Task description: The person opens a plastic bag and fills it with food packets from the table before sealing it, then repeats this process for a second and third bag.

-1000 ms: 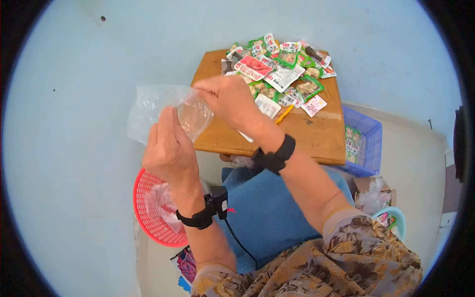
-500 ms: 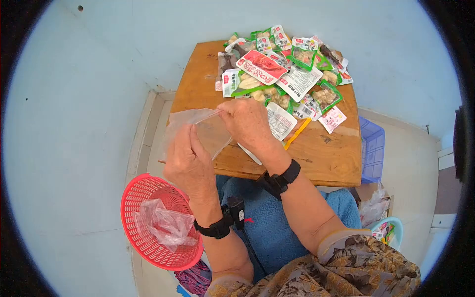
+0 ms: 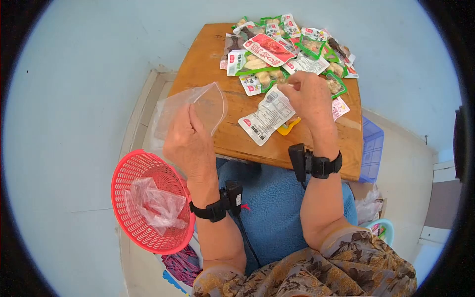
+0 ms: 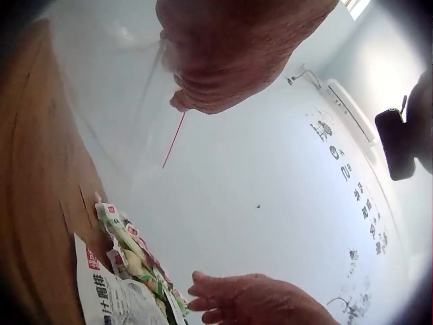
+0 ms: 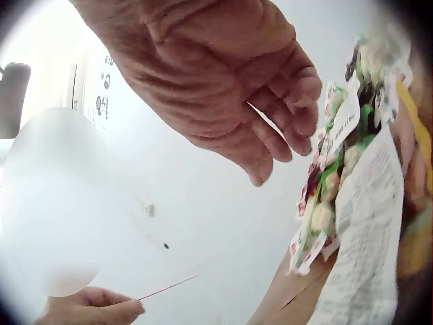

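Note:
My left hand (image 3: 190, 143) pinches a clear plastic bag (image 3: 216, 101) by its edge, above the left side of the wooden table. A thin red line (image 4: 174, 140) runs from the fingers along the bag in the left wrist view. My right hand (image 3: 311, 101), fingers loosely bent and nothing between them, is over the near edge of a heap of snack packets. Just left of it in the head view lies a white printed packet (image 3: 266, 119). The right wrist view shows this hand (image 5: 223, 88) apart from the white packet (image 5: 369, 223).
The heap on the wooden table (image 3: 237, 141) includes a red-and-white packet (image 3: 269, 49) and several green-edged ones. A red basket (image 3: 121, 198) with clear bags (image 3: 156, 203) stands at the left. A blue crate (image 3: 372, 148) is right of the table, a light blue basin (image 3: 388, 232) lower right.
My right hand has let go of the clear bag and moved right to the packets, uncovering the white packet. The left hand still holds the bag. The head view has shifted.

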`<act>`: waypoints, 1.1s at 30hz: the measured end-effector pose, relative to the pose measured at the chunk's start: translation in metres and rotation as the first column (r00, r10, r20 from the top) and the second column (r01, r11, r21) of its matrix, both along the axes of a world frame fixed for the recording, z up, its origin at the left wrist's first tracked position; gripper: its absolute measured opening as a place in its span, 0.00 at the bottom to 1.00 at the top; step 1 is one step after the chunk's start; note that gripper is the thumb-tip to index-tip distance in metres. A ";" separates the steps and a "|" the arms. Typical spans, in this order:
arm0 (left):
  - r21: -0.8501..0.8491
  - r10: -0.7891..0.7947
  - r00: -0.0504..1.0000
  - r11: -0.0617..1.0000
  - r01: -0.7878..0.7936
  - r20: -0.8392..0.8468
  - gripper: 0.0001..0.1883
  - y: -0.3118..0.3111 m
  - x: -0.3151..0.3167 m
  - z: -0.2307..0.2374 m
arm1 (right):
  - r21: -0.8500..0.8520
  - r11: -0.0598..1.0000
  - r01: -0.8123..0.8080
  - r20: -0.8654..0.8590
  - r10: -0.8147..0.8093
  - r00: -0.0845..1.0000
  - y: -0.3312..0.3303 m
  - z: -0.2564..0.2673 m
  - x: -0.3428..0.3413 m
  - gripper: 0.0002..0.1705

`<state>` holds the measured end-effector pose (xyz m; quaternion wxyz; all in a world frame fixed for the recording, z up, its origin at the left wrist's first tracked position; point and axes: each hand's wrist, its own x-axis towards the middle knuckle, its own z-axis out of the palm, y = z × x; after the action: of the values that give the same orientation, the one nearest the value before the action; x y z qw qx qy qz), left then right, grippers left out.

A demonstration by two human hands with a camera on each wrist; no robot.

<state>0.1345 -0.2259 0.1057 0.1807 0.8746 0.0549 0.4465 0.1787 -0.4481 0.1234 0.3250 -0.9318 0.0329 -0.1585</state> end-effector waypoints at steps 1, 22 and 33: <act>0.030 0.027 0.999 0.999 -0.026 -0.031 0.05 -0.001 0.001 0.000 | -0.106 0.994 0.040 -0.110 -0.051 0.993 -0.005 0.000 -0.001 0.18; -0.033 -0.021 0.999 0.999 0.020 -0.047 0.05 -0.007 0.005 -0.009 | 0.661 0.739 -0.133 -0.114 0.274 0.955 0.002 -0.014 0.010 0.16; -0.070 0.000 0.994 0.997 -0.008 -0.107 0.05 -0.005 0.003 -0.010 | 0.969 0.233 -0.080 -0.037 0.459 0.888 0.006 0.000 0.002 0.18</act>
<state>0.1376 -0.2307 0.0961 0.2074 0.8904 0.0819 0.3969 0.1808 -0.4417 0.1231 0.8258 -0.5543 0.0081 0.1036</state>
